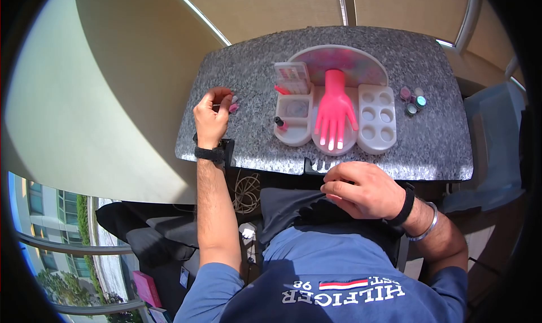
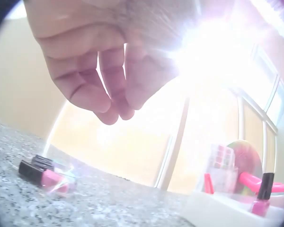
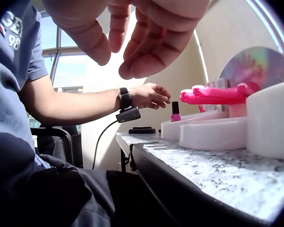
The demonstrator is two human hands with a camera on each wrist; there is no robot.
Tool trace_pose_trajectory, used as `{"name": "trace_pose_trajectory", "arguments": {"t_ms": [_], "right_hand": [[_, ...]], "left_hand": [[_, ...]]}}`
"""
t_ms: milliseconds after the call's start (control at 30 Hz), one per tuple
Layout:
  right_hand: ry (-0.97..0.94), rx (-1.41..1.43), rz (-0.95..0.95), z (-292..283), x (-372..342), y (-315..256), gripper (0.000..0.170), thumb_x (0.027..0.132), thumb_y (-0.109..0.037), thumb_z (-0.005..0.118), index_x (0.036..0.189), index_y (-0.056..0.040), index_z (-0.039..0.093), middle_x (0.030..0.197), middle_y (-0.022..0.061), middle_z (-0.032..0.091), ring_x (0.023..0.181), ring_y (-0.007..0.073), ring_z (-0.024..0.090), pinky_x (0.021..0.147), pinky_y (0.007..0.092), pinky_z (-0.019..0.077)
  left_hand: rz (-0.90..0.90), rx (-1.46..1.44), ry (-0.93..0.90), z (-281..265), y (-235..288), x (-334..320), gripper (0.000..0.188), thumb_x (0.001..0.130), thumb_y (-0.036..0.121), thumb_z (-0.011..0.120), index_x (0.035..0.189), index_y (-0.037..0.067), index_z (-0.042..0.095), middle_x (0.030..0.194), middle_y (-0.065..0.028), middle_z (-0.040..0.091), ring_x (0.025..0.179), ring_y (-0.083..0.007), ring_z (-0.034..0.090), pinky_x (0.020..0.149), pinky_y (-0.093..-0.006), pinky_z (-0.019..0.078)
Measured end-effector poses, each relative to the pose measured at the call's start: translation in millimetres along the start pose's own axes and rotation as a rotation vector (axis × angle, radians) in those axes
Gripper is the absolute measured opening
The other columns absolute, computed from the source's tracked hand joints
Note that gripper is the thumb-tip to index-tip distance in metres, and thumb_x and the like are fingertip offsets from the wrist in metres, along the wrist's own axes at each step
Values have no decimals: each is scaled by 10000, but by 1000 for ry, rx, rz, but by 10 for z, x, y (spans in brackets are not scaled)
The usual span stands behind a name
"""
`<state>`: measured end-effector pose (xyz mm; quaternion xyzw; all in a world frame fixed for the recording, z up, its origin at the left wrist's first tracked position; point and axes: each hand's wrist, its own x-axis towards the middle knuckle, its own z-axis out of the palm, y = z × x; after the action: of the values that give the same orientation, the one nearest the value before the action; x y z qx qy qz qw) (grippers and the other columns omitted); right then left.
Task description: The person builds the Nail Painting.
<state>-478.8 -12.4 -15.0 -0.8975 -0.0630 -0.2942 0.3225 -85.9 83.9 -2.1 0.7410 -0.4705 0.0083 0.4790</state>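
My left hand [image 1: 212,115] is raised over the left part of the table, fingers bent downward and their tips close to the thumb. Nothing shows between those fingertips in the left wrist view. Below it on the tabletop lies a small black and pink item in clear wrapping [image 2: 54,179]. My right hand [image 1: 364,188] hovers at the table's front edge, fingers loosely curled, with a gap between thumb and fingertips. Nearest to it is a pink model hand [image 1: 336,111], palm down with white-tipped nails, on a white stand [image 1: 291,135]. A pink nail polish bottle [image 1: 280,123] with black cap stands on the stand's left side.
A white holder with round wells [image 1: 377,98] forms the stand's right side. A clear case of nail pieces [image 1: 293,77] leans at its back left, before a rounded backboard [image 1: 361,60]. Several small round pots [image 1: 411,109] sit on the speckled table [image 1: 437,139].
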Motion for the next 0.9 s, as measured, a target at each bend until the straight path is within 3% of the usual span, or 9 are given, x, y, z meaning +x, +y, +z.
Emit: {"name": "trace_pose_trajectory", "arguments": {"t_ms": [167,400,533,733,900], "right_hand": [[-27,-21,-13,-13,-9,15,271,847,-36,834,1080,-57,697,1061,90,699,901,295,731,756,417,614],[-45,-23,-22,3,-16,35,325,830,-27,860,1104,-61,689,1077,91,710,912,293,737,760,416,625],[-48,-18,-16,0,-16,33,324,830,-22,857,1102,-60,685,1076,93,711,917,294,738,764,418,627],[-44,-19,-19,0,-21,43,320,836,-26,853,1109,-59,688,1080,95,711,921,297,740,767,420,627],[-16,-9,-1,-7,2,-3,197,867,-35,784,1037,-50,685,1035,86,671,881,296,716,750,417,596]], "left_hand": [[-84,247,58,-136,-622,-61,153,986,80,750,1129,34,780,936,-124,830,854,-206,810,775,-366,624],[-147,359,-37,-84,-1024,-149,233,939,75,780,1166,26,761,1011,-157,821,862,-252,803,786,-386,616],[-202,460,-103,-45,-898,-160,315,910,64,833,1213,39,751,1005,-114,825,876,-222,799,789,-373,621],[-147,523,-111,-15,-1040,-159,332,845,61,882,1144,29,742,997,-133,824,866,-251,800,810,-394,624],[-142,568,-60,15,-950,-128,263,916,126,841,1141,26,745,988,-136,824,876,-250,804,812,-387,622]]}}
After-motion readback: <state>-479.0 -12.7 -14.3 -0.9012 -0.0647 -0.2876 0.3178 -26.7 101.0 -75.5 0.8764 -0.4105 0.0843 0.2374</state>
